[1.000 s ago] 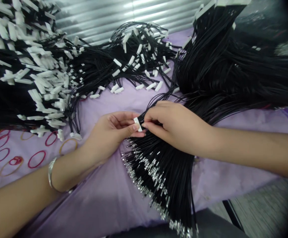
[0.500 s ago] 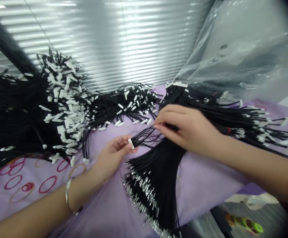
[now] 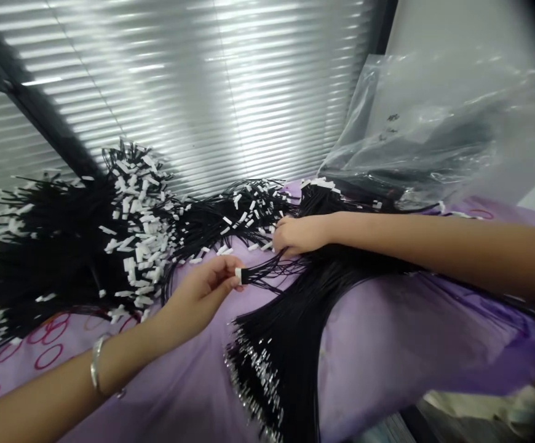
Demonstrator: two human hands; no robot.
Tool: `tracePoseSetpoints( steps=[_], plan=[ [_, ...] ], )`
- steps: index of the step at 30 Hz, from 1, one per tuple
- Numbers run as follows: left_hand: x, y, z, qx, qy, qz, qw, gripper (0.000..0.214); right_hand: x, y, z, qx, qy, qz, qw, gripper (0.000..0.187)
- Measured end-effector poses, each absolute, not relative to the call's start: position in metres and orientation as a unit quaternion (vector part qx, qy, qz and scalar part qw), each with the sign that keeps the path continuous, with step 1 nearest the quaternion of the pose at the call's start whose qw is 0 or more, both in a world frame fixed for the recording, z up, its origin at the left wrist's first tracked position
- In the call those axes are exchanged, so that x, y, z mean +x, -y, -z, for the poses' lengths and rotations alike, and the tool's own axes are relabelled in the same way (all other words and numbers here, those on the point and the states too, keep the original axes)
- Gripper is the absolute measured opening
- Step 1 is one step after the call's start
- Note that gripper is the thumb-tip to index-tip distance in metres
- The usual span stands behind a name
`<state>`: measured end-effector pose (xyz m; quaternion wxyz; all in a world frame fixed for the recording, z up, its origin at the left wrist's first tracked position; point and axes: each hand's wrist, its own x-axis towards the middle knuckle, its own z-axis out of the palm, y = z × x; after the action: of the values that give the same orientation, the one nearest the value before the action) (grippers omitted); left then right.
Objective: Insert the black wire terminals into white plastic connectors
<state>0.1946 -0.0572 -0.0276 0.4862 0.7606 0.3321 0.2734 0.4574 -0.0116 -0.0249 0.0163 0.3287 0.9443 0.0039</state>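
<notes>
Between its thumb and fingers, my left hand (image 3: 203,289) pinches a small white connector (image 3: 238,275). Thin black wires (image 3: 264,271) fan out from that connector toward the right. My right hand (image 3: 299,236) has its fingers curled round strands of these wires, though its fingertips are partly hidden. Below it a thick bundle of black wires (image 3: 290,326) spreads toward me, tipped with silver metal terminals (image 3: 244,375). More white connectors (image 3: 320,183) sit at the bundle's far end, just behind my right hand.
A large heap of black wires with white connectors (image 3: 150,246) lies on the left, with a lower pile (image 3: 244,209) at the back. Red rubber bands (image 3: 48,355) lie on the purple cloth (image 3: 369,363). Clear plastic bag (image 3: 415,141) stands back right; window blinds (image 3: 249,92) are behind.
My right forearm has swung to a flatter angle across the wires at the right, and that hand sits slightly further left. My left hand still pinches the connector. The camera view has tilted.
</notes>
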Motion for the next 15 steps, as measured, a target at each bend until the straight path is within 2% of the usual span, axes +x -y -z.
tracePoseSetpoints(
  steps=[3, 7, 9, 12, 13, 14, 15],
  plan=[
    [0.196, 0.055, 0.027, 0.76, -0.34, -0.297, 0.468, 0.011, 0.462, 0.006, 0.006, 0.361, -0.932, -0.023, -0.015, 0.014],
    [0.203, 0.05, 0.022, 0.747, -0.35, -0.342, 0.45, 0.012, 0.468, 0.031, -0.057, 0.406, -0.897, -0.123, -0.124, 0.018],
    [0.21, 0.047, 0.019, 0.75, -0.341, -0.36, 0.437, 0.013, 0.464, 0.058, -0.091, 0.407, -0.892, -0.164, -0.106, 0.024],
    [0.228, 0.039, 0.018, 0.755, -0.306, -0.404, 0.417, 0.014, 0.462, 0.097, -0.132, 0.508, -0.843, -0.176, 0.003, 0.064],
    [0.237, 0.036, 0.019, 0.75, -0.292, -0.425, 0.415, 0.016, 0.466, 0.106, -0.143, 0.533, -0.826, -0.186, 0.011, 0.069],
    [0.248, 0.034, 0.021, 0.741, -0.28, -0.445, 0.418, 0.02, 0.473, 0.111, -0.151, 0.547, -0.816, -0.184, -0.024, 0.064],
    [0.261, 0.032, 0.023, 0.734, -0.27, -0.46, 0.421, 0.025, 0.483, 0.113, -0.158, 0.572, -0.796, -0.175, -0.094, 0.062]
  ],
)
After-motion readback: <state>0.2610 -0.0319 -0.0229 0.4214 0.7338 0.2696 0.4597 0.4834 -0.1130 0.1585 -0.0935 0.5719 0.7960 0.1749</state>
